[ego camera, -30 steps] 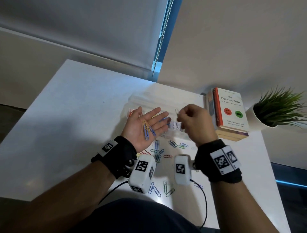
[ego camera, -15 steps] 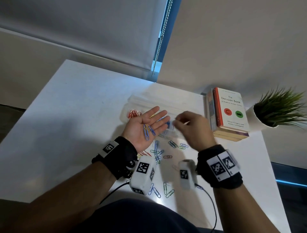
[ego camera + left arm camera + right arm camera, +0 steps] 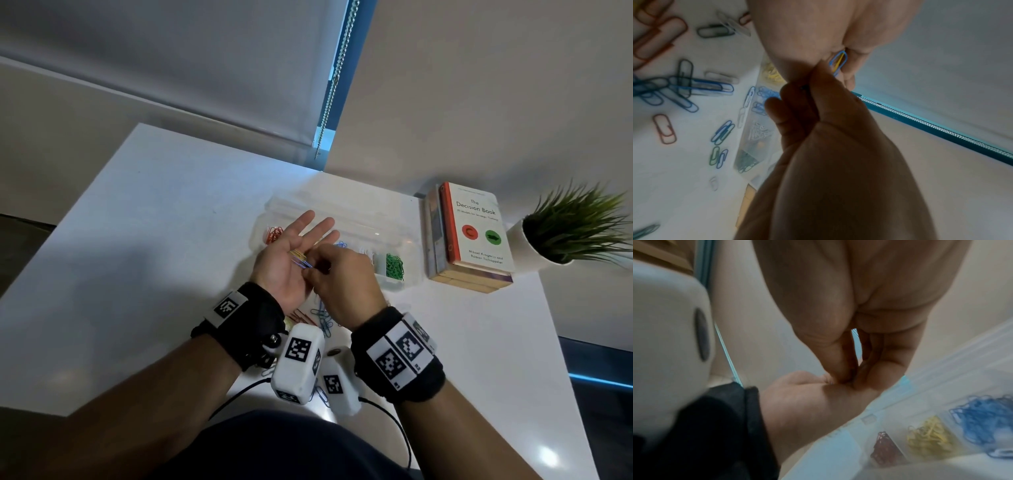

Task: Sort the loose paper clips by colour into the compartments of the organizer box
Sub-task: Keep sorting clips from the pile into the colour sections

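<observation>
My left hand (image 3: 291, 253) lies palm up and flat over the left end of the clear organizer box (image 3: 394, 236). A yellow clip (image 3: 297, 254) and blue clips (image 3: 303, 263) rest on its palm. My right hand (image 3: 317, 270) reaches onto that palm, and its thumb and forefinger (image 3: 840, 369) pinch at the near end of a blue clip (image 3: 839, 62). The compartments hold red clips (image 3: 274, 234), yellow clips (image 3: 929, 436), blue clips (image 3: 982, 417), white clips (image 3: 366, 251) and green clips (image 3: 394, 265). Loose clips (image 3: 684, 87) of mixed colours lie on the white table (image 3: 154, 240) under my wrists.
A stack of books (image 3: 469, 236) stands right of the box, with a potted plant (image 3: 575, 229) beyond it near the table's right edge. A blind's bead chain (image 3: 335, 78) hangs at the back. Wrist camera cables (image 3: 387, 411) trail toward my body.
My right hand has come back from over the box, where it held a pale clip, down onto the left palm. The left hand stays palm up, fingers now further over the box.
</observation>
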Demonstrator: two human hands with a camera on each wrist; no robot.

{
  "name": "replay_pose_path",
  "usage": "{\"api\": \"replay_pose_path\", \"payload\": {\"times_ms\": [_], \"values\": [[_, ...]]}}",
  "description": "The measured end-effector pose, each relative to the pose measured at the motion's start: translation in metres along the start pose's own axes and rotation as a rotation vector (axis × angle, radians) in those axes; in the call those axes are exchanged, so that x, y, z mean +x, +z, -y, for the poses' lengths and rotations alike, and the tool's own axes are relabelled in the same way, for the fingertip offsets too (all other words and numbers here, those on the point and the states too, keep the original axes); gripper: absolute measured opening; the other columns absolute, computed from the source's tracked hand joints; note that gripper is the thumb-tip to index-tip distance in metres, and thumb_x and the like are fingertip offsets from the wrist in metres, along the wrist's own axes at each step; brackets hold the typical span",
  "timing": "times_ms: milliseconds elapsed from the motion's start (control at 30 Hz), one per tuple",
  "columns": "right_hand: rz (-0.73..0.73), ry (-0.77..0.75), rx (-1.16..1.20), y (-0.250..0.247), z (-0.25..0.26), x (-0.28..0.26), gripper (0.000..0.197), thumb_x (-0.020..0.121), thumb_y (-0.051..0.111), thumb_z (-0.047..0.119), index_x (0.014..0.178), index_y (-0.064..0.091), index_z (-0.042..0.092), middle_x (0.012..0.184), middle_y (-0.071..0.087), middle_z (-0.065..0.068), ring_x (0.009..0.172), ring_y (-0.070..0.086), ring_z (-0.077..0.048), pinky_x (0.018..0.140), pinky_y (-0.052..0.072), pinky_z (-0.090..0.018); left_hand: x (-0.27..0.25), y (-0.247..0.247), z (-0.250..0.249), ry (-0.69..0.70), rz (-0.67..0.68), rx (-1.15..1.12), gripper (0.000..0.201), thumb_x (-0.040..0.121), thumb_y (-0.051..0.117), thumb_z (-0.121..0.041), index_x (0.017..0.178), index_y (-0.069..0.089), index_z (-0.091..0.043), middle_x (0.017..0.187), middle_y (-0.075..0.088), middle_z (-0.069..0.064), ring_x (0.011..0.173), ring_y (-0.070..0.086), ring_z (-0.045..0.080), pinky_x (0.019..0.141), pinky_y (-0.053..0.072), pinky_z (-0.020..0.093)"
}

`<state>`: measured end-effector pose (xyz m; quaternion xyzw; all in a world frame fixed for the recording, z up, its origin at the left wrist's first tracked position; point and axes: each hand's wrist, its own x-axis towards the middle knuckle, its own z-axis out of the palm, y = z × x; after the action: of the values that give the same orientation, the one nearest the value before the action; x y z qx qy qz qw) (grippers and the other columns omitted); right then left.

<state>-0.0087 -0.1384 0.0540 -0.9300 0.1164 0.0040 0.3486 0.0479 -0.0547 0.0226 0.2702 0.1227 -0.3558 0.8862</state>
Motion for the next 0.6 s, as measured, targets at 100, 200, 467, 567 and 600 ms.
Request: {"api": "replay_pose_path", "payload": {"times_ms": [100,200,467,567,600], "values": [[-0.022,0.077,0.162,0.005,-0.008,0.001,0.015,0.081,0.066,0.011,0.07,0.057,0.014,0.065,0.063,-0.006,0.064,0.061,-0.027,0.066,0.051,-0.038,0.001,-0.002,-0.002,0.027,-0.01,0.0,0.044,0.092,0.028,0.001,0.122,0.056,-0.016,0.122,0.066,0.013,0.116,0.06,0.028,0.096,0.047,0.039],[-0.035,0.104,0.211,0.008,-0.014,0.002,0.007,0.081,0.067,0.012,0.074,0.063,0.012,0.065,0.065,-0.006,0.065,0.063,-0.028,0.069,0.053,-0.043,0.002,-0.002,-0.004,0.05,-0.016,-0.001,0.044,0.092,0.028,0.002,0.123,0.054,-0.016,0.121,0.066,0.012,0.112,0.063,0.027,0.096,0.046,0.039],[0.007,0.059,0.136,0.012,-0.014,0.002,0.006,0.083,0.067,0.012,0.078,0.065,0.008,0.069,0.065,-0.008,0.063,0.062,-0.027,0.067,0.052,-0.04,0.001,-0.005,-0.002,0.05,-0.014,-0.009,0.044,0.093,0.029,0.0,0.123,0.054,-0.017,0.123,0.066,0.01,0.117,0.06,0.027,0.097,0.047,0.039],[0.041,0.097,0.203,0.007,-0.019,0.002,0.009,0.082,0.067,0.009,0.077,0.06,0.008,0.067,0.064,-0.009,0.06,0.061,-0.026,0.065,0.054,-0.042,0.001,-0.008,-0.003,0.051,-0.033,-0.008,0.042,0.093,0.029,0.001,0.12,0.056,-0.017,0.12,0.067,0.01,0.115,0.061,0.028,0.093,0.048,0.04],[0.031,0.122,0.219,0.003,-0.023,0.005,0.01,0.082,0.067,0.008,0.075,0.06,0.009,0.064,0.063,-0.007,0.056,0.06,-0.023,0.064,0.055,-0.042,0.002,-0.01,-0.005,0.059,-0.051,-0.001,0.041,0.093,0.029,0.001,0.118,0.056,-0.017,0.117,0.069,0.009,0.113,0.062,0.027,0.094,0.047,0.04]]}}
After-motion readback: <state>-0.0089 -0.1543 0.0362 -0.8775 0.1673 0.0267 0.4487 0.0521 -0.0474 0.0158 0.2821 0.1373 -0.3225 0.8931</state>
